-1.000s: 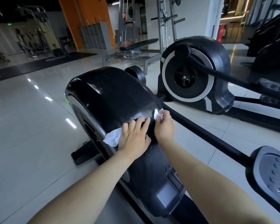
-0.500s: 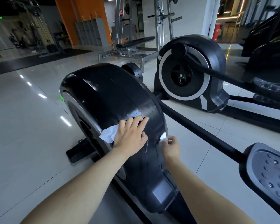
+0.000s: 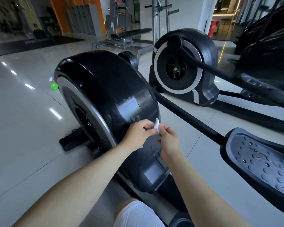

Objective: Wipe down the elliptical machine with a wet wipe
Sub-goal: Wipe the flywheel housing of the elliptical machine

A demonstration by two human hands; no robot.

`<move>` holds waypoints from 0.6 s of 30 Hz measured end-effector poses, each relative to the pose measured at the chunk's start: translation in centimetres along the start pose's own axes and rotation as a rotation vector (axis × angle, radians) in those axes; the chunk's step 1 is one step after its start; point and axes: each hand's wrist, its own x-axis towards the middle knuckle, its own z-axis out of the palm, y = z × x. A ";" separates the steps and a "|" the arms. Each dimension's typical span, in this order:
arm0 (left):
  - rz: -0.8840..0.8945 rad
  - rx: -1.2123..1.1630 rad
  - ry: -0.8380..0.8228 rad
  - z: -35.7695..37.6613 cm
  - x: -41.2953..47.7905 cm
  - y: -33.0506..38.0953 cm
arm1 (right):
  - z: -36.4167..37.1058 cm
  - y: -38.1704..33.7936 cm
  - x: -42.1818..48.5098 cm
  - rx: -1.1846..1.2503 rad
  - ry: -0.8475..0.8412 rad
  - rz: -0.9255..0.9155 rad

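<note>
- Head view, far left: a green spray bottle point(image 3: 53, 85) stands on the tiled floor, just behind the front edge of the elliptical machine point(image 3: 105, 89), at about 10 o'clock from the hands and well apart from them.
- The machine's rounded black flywheel housing fills the middle. A damp sheen shows on its upper face just above the hands, while the crown, at 11 o'clock from the grip, looks dry and is likely the next stretch to wipe.
- The left hand point(image 3: 137, 134) has its fingers curled, thumb and forefinger pinching the near-left edge of the wet wipe point(image 3: 156, 126). A sliver of white shows under its heel, perhaps more of the cloth.
- The wipe is a small bunched wad held between the two hands, low over the housing's right shoulder. Whether it touches the shell cannot be told. Its short length stands roughly 12 to 6.
- The right hand point(image 3: 169, 139) pinches the wipe's other edge from 4 o'clock, its fingers also curled. The two hands seem to be refolding or opening the wad, not rubbing.
- Both hands are about equally near the housing. The left sits over its top face, so it is the better placed to sweep toward 11 o'clock.
- The black crank bar point(image 3: 187, 118) runs 10 to 4 just right of the grip, ending at the studded pedal point(image 3: 261, 159) at 4 o'clock. Neither looks wiped.
- A second elliptical point(image 3: 184, 66) stands farther off at 1 o'clock.
</note>
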 end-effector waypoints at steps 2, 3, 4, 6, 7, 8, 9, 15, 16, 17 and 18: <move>-0.012 -0.019 -0.009 -0.3 -0.2 0.1 | -0.3 0.0 -0.3 -0.034 -0.007 0.012; -0.008 -0.010 -0.021 -0.4 -0.2 0.1 | -0.4 0.0 -0.4 -0.043 -0.014 0.013; -0.006 0.000 -0.032 -0.5 -0.3 0.2 | -0.5 -0.1 -0.6 -0.043 -0.021 0.011; 0.000 0.025 -0.051 -0.5 -0.2 0.3 | -0.5 -0.2 -0.7 -0.034 -0.028 -0.004; 0.000 0.035 -0.054 -0.4 -0.2 0.3 | -0.6 -0.2 -0.7 -0.033 -0.028 -0.008; -0.007 0.032 -0.050 -0.2 -0.1 0.4 | -0.6 -0.2 -0.6 -0.030 -0.028 -0.004; -0.015 0.021 -0.037 0.0 -0.1 0.4 | -0.7 -0.2 -0.5 -0.017 -0.027 0.007; -0.103 -0.045 0.116 -0.5 0.4 0.2 | -1.8 -0.3 0.3 0.225 0.013 0.097; -0.111 -0.048 0.134 -0.6 0.6 0.2 | -2.0 -0.3 0.3 0.265 0.007 0.107; -0.120 -0.059 0.147 -0.7 0.7 0.2 | -2.1 -0.2 0.3 0.297 0.005 0.119; -0.134 -0.073 0.157 -0.7 0.7 0.1 | -2.0 -0.2 0.3 0.320 0.007 0.130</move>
